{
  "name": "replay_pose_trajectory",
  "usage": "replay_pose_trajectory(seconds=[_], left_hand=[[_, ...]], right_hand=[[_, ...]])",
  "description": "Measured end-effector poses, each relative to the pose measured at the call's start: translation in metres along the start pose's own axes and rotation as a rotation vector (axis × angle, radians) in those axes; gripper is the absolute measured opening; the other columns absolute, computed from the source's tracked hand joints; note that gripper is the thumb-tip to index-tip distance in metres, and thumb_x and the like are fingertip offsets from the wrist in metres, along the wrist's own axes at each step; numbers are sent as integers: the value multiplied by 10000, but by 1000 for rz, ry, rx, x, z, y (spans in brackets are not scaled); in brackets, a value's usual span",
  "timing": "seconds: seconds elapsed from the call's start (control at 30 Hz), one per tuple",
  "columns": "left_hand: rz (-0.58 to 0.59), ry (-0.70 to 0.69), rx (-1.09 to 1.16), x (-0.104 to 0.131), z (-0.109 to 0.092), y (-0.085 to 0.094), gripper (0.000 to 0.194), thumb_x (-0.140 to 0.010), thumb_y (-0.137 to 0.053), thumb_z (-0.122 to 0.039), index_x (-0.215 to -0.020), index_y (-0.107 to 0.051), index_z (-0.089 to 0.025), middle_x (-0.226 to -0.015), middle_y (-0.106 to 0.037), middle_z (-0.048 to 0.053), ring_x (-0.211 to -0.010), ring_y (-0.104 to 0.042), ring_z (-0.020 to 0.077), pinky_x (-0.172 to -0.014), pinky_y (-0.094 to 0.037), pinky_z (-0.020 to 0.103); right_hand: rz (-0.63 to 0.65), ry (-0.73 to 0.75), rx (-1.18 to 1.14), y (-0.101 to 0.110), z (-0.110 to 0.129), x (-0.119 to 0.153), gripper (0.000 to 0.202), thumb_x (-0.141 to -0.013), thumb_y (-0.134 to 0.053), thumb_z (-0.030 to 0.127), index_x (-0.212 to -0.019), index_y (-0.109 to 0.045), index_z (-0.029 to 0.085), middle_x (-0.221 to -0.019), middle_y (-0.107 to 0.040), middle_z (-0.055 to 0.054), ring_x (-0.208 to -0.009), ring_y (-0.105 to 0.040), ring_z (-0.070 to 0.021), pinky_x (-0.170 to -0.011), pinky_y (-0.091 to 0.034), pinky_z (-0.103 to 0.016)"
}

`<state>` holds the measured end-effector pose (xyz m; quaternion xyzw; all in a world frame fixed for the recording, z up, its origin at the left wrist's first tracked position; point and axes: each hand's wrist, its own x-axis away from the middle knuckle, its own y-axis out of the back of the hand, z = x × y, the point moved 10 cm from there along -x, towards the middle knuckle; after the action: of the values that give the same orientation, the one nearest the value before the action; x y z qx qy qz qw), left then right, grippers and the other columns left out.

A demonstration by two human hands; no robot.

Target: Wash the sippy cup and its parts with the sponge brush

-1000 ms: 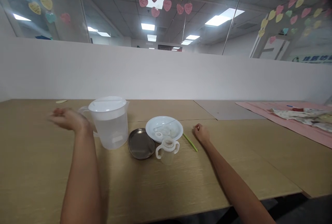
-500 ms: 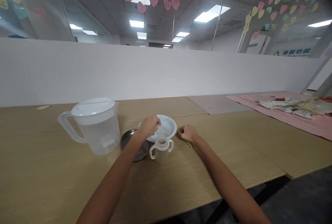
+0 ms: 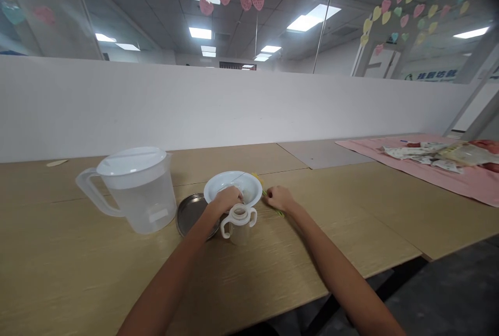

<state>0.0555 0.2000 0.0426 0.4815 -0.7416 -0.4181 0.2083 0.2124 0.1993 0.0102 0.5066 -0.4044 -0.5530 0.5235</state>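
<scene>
My left hand (image 3: 229, 198) reaches into the white bowl (image 3: 212, 183) with its fingers pinched together; what they hold, if anything, is hidden. Pale pieces lie inside the bowl, too unclear to name. My right hand (image 3: 279, 198) rests on the table just right of the bowl. It is closed around a thin green stick (image 3: 280, 213), whose lower end shows below the hand; a yellow tip (image 3: 255, 175) shows beyond the bowl's right rim. Close in front of the bowl stands a clear cup (image 3: 239, 229) with two white handles and an uncovered top.
A round metal tray (image 3: 187, 216) lies left of the cup, partly under my left forearm. Farther left stands a lidded plastic pitcher (image 3: 142, 196). A flat pale piece (image 3: 57, 162) lies near the white partition (image 3: 218, 107). Packets sit on a pink cloth (image 3: 362, 151) at right.
My left hand has lowered from above the bowl into it. My right hand still grips the green stick, and the yellow tip now shows. The view has shifted slightly.
</scene>
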Motion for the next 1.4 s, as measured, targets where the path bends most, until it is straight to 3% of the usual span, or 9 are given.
replay_pose_trajectory(seconds=[0.13,0.33,0.5,0.6,0.73,0.9,1.1,1.3,1.4], left_hand=[[-61,-9,-100,2,-4,9,93,-573,-597,-103,-528,-643,-171,-612,-622,64,-634,-568,194,-647,-403,287],[-213,-78,-168,8,-16,44,179,-737,-529,-180,-595,-639,-172,-711,-622,98,-764,-570,220,-779,-384,323],[-319,-141,-191,15,-28,76,236,-826,-440,-240,-765,-656,-167,-839,-633,118,-853,-556,226,-821,-367,320],[-390,-174,-69,24,-38,94,217,-813,-474,-273,-843,-665,-174,-884,-659,99,-821,-574,217,-775,-389,296],[-457,-186,189,36,-46,110,198,-772,-518,-281,-853,-672,-187,-936,-671,59,-828,-587,202,-777,-397,277],[-462,-205,339,38,-56,110,186,-760,-454,-264,-689,-602,-175,-749,-624,19,-751,-543,176,-703,-381,264],[-391,-159,691,30,-54,95,263,-754,-388,-295,-532,-456,-172,-505,-410,-15,-546,-409,123,-581,-325,247],[-385,-58,863,36,-41,94,202,-746,-503,-302,-736,-626,-143,-681,-557,11,-679,-496,118,-673,-362,237],[-372,-37,1157,34,-35,91,147,-721,-601,-252,-798,-639,-132,-838,-613,44,-810,-542,125,-786,-390,237]], right_hand=[[-66,-89,-18,9,-15,-1,291,-818,-432,335,-797,-641,133,-818,-649,-107,-743,-585,-177,-548,-300,-215],[-226,-164,-81,26,-26,0,311,-914,-280,245,-962,-552,102,-820,-624,-108,-715,-570,-152,-583,-322,-218],[-582,103,-225,54,16,22,320,-914,-272,248,-1033,-540,121,-880,-624,-92,-759,-565,-150,-669,-376,-219],[-682,259,-309,60,41,39,344,-905,-273,271,-1024,-561,125,-877,-628,-92,-771,-571,-150,-701,-405,-223],[-745,315,-455,66,48,51,344,-890,-292,279,-1026,-571,133,-872,-633,-85,-741,-577,-140,-703,-439,-228],[-804,359,-478,72,50,60,335,-884,-312,281,-1015,-586,139,-878,-631,-93,-741,-579,-142,-698,-457,-239],[-847,369,-475,75,53,66,334,-887,-313,280,-1035,-573,132,-811,-629,-79,-673,-565,-134,-665,-445,-236],[-961,70,-604,86,20,70,353,-886,-288,338,-971,-557,125,-763,-608,-66,-672,-550,-137,-654,-424,-232],[-931,73,-559,85,23,68,353,-875,-300,330,-979,-568,126,-723,-600,-53,-636,-533,-130,-637,-412,-225]])
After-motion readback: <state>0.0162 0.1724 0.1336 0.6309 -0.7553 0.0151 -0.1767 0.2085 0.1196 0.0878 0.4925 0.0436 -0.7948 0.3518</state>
